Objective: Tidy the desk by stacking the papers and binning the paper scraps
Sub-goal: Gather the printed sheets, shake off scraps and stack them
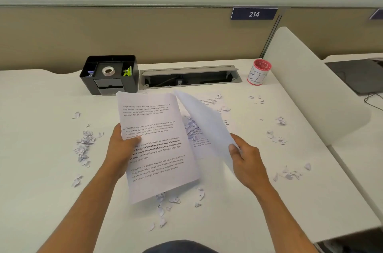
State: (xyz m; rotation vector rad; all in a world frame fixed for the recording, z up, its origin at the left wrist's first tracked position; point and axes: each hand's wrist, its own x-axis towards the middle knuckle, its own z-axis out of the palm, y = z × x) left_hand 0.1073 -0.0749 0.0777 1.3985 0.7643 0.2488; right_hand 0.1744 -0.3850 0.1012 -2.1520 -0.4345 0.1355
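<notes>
White printed sheet (155,145) pinched in left hand (120,149), second sheet (205,124) in right hand (246,159); stacking was underway, with scraps (84,147) unbinned across the surface (41,169).

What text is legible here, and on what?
"214": blue desk number sign on the partition.
"BI", handwritten, rest hidden round the side: pink cup.
"Village life is a peaceful, close-knit, and nature-connected way of living...", repeated: printed sheet in the left hand.
Sheet on the desk, paper scraps: too small.
</notes>
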